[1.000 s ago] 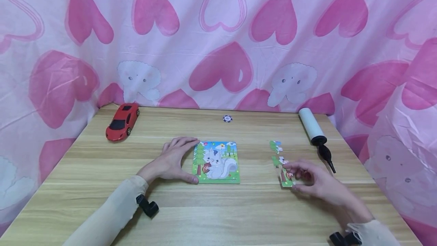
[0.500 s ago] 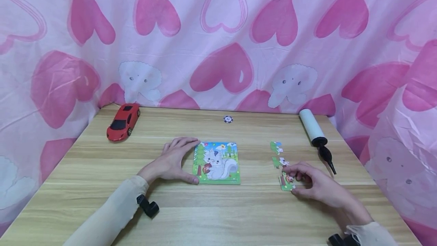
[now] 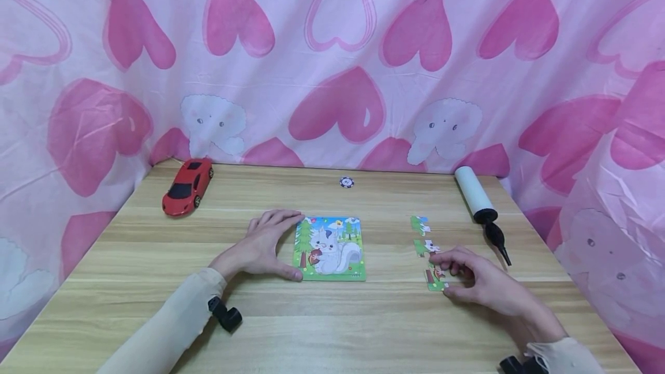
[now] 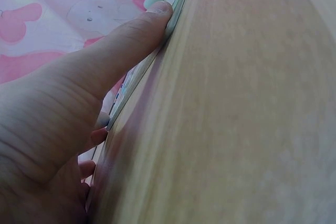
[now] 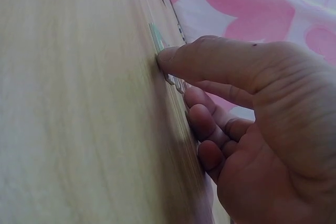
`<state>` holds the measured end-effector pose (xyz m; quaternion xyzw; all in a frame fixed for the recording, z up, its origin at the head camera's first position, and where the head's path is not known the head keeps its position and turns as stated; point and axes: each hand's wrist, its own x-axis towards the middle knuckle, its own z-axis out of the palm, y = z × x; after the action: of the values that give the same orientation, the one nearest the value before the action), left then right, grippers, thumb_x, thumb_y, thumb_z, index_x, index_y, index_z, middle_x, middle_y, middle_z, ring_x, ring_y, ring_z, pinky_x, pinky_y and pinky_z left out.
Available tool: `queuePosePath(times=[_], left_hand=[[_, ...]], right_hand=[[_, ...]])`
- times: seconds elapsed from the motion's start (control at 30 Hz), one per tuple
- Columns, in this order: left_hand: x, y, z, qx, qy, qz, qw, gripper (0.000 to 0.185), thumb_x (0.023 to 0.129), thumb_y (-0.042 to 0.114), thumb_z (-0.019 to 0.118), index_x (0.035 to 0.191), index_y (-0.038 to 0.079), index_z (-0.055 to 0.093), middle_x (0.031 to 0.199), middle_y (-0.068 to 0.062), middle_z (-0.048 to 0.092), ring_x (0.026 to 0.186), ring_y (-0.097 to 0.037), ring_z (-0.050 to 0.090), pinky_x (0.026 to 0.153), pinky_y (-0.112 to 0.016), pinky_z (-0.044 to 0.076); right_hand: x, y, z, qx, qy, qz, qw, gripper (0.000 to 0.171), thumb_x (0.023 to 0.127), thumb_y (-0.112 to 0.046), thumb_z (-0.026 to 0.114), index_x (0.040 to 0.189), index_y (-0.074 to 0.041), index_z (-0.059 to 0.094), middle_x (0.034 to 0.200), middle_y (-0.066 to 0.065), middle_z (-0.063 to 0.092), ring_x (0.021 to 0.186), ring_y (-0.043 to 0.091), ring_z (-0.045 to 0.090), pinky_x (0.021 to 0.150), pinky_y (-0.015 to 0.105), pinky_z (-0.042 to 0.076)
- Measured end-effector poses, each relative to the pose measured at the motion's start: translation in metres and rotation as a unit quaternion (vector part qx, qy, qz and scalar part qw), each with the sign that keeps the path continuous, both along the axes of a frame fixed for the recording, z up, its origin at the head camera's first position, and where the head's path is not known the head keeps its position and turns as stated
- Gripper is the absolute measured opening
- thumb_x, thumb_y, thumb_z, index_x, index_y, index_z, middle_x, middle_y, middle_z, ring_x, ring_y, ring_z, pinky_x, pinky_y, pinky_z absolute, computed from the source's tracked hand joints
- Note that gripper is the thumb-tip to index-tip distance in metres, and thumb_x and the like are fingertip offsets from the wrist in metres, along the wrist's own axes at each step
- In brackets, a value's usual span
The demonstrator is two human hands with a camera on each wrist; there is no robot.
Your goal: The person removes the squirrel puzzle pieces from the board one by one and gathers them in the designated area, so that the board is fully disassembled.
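In the head view my left hand (image 3: 260, 242) rests at the left side of a square squirrel jigsaw puzzle (image 3: 332, 253). Its thumb touches the near left corner and its forefinger reaches the far left corner, fingers spread and fairly straight. My right hand (image 3: 480, 277) pinches a puzzle piece (image 3: 435, 281) with green and brown print between thumb and forefinger, low against the table. In the right wrist view the thumb presses the piece's edge, while the other fingers curl loosely. Just beyond it lie a tree-printed puzzle piece (image 3: 422, 247) and another puzzle piece (image 3: 419, 224), lined up in a column.
A red toy car (image 3: 187, 188) stands at the back left of the wooden table (image 3: 322, 328). Near the back edge lies a small poker chip (image 3: 346, 182). A white hand pump (image 3: 474, 192) with a black nozzle lies at the right. A pink heart-printed curtain (image 3: 332, 103) hangs behind.
My right hand has brought its puzzle piece slightly nearer and down, and the piece now lies flatter in line with the other two. The left hand keeps its place on the puzzle.
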<state>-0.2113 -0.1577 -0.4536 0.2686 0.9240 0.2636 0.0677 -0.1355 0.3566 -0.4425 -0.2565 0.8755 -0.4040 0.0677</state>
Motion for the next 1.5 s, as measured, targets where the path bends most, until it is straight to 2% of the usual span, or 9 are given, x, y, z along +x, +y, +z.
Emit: queuePosePath(times=[0.3,0.5,0.67,0.8,0.93,1.07,1.27,1.4,1.5], left_hand=[[0.000,0.000,-0.001,0.000,-0.001,0.002,1.0000,0.131,0.069,0.079,0.093,0.173,0.020,0.041,0.177,-0.007,0.037,0.160,-0.040,0.028,0.126,-0.072,0.024],[0.000,0.000,-0.001,0.000,0.000,0.002,1.0000,0.130,0.069,0.079,0.093,0.173,0.020,0.042,0.177,-0.007,0.037,0.161,-0.040,0.027,0.126,-0.072,0.024],[0.000,0.000,0.000,0.000,0.002,0.000,1.0000,0.130,0.069,0.079,0.093,0.173,0.019,0.042,0.177,-0.007,0.038,0.161,-0.040,0.027,0.125,-0.072,0.024],[0.000,0.000,0.000,0.003,0.000,-0.001,1.0000,0.130,0.069,0.078,0.093,0.173,0.019,0.042,0.177,-0.007,0.038,0.161,-0.040,0.028,0.125,-0.072,0.024],[0.000,0.000,0.000,0.006,0.002,-0.003,1.0000,0.132,0.068,0.080,0.093,0.173,0.019,0.041,0.177,-0.008,0.038,0.161,-0.040,0.028,0.125,-0.072,0.024],[0.001,0.000,-0.001,0.008,0.005,-0.005,0.9999,0.133,0.067,0.081,0.092,0.173,0.018,0.041,0.177,-0.008,0.038,0.161,-0.040,0.029,0.123,-0.071,0.026],[0.002,0.000,-0.002,0.008,0.006,-0.006,0.9999,0.133,0.067,0.081,0.093,0.173,0.018,0.042,0.177,-0.008,0.038,0.161,-0.041,0.029,0.123,-0.071,0.026],[0.001,0.000,-0.002,0.005,0.007,-0.004,1.0000,0.134,0.067,0.081,0.093,0.173,0.019,0.041,0.177,-0.007,0.038,0.161,-0.040,0.029,0.123,-0.069,0.027],[0.001,0.000,-0.001,0.006,0.007,-0.003,1.0000,0.134,0.067,0.081,0.093,0.173,0.018,0.041,0.177,-0.007,0.038,0.161,-0.040,0.029,0.122,-0.069,0.028]], right_hand=[[-0.001,-0.002,0.007,0.002,0.005,0.002,1.000,0.055,0.094,-0.014,0.091,0.145,-0.011,0.069,0.125,0.002,0.072,0.106,0.018,0.063,0.089,0.023,0.052],[-0.006,-0.009,0.020,0.029,0.026,-0.008,0.999,0.047,0.099,-0.015,0.086,0.143,-0.013,0.070,0.115,0.001,0.073,0.099,0.019,0.065,0.081,0.027,0.053],[-0.017,-0.018,0.031,0.035,0.052,-0.021,0.998,0.050,0.100,-0.016,0.086,0.146,-0.014,0.069,0.112,0.006,0.072,0.095,0.021,0.065,0.080,0.027,0.054],[-0.030,-0.030,0.040,0.010,0.052,-0.015,0.998,0.055,0.100,-0.013,0.085,0.151,-0.012,0.064,0.123,0.011,0.072,0.106,0.027,0.068,0.087,0.029,0.058],[-0.045,-0.049,0.047,-0.008,0.056,-0.007,0.998,0.066,0.100,-0.013,0.085,0.159,-0.017,0.056,0.140,0.007,0.068,0.120,0.029,0.067,0.096,0.032,0.059],[-0.059,-0.076,0.054,-0.017,0.069,-0.010,0.997,0.074,0.100,-0.014,0.086,0.165,-0.021,0.050,0.150,0.005,0.063,0.126,0.028,0.066,0.099,0.034,0.058],[-0.076,-0.116,0.069,-0.042,0.075,-0.018,0.996,0.081,0.098,-0.017,0.088,0.167,-0.023,0.046,0.155,0.007,0.060,0.127,0.032,0.065,0.099,0.039,0.056],[-0.084,-0.136,0.078,-0.078,0.067,-0.021,0.995,0.082,0.097,-0.019,0.089,0.167,-0.026,0.046,0.154,0.005,0.058,0.128,0.029,0.062,0.100,0.041,0.054],[-0.088,-0.146,0.082,-0.104,0.059,-0.024,0.993,0.082,0.096,-0.018,0.090,0.166,-0.024,0.047,0.152,0.005,0.058,0.126,0.026,0.062,0.099,0.041,0.055]])
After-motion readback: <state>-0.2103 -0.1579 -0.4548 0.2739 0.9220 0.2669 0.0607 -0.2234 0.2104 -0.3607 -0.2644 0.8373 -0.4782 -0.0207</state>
